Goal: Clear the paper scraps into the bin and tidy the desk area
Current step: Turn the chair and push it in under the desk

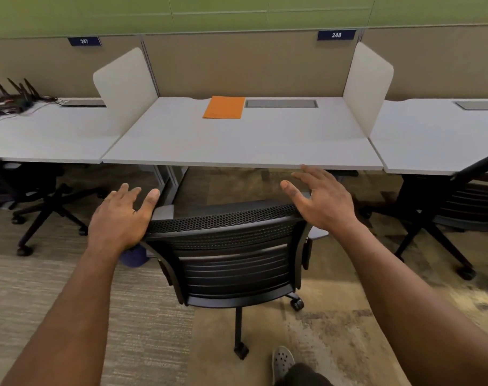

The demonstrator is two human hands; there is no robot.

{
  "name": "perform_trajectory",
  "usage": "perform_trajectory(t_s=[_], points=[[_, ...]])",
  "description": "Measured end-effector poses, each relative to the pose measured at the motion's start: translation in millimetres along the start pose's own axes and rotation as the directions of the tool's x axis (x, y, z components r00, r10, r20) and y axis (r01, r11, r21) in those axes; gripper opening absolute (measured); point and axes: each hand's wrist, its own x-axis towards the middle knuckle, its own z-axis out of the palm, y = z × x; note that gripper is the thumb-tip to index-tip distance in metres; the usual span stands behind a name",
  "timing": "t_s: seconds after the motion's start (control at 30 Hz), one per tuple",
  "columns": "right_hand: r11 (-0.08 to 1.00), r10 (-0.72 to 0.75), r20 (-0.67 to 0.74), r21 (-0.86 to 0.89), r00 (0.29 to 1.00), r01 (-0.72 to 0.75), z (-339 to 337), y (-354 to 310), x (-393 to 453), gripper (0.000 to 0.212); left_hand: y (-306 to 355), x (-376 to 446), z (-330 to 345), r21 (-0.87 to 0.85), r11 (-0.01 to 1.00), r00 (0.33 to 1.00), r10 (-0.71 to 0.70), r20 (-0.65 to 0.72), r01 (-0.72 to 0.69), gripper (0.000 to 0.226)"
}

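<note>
A black mesh office chair (231,252) stands in front of the grey desk (237,146), its back towards me. My left hand (120,218) hovers at the left top corner of the chair back, fingers spread, holding nothing. My right hand (320,201) is open above the right top corner, fingers apart. An orange paper folder (223,107) lies flat at the back middle of the desk. No paper scraps or bin show in this view.
White divider panels (125,84) (368,82) flank the desk. A router with cables (14,100) sits on the left desk. Other black chairs (28,196) (460,201) stand left and right. A dark blue object (134,257) lies under the left hand. My shoe (283,363) is on the carpet.
</note>
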Motion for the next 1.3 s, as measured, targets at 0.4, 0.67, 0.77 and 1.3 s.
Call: perform_trajectory(t_s=[0.4,0.67,0.77,1.3], points=[[1.000,0.009,0.038,-0.002,0.999,-0.009,46.0,-13.1,89.1,0.095,-11.1,105.6,15.0,0.024,0.999,0.995,0.041,-0.090,-0.039,0.086],[0.999,0.049,0.060,-0.021,0.997,-0.048,81.0,-20.5,180.4,0.083,-23.3,188.6,33.8,0.034,0.999,0.993,0.039,-0.114,-0.035,0.086],[1.000,0.010,0.039,-0.025,0.999,-0.009,95.2,-23.8,209.3,0.081,-26.6,215.2,39.2,0.071,0.997,0.988,0.054,-0.144,-0.044,0.082],[0.990,0.098,-0.033,-0.100,0.995,-0.101,126.7,-31.1,308.9,0.068,-8.3,364.1,58.5,-0.067,0.989,0.971,0.113,-0.213,-0.129,0.071]])
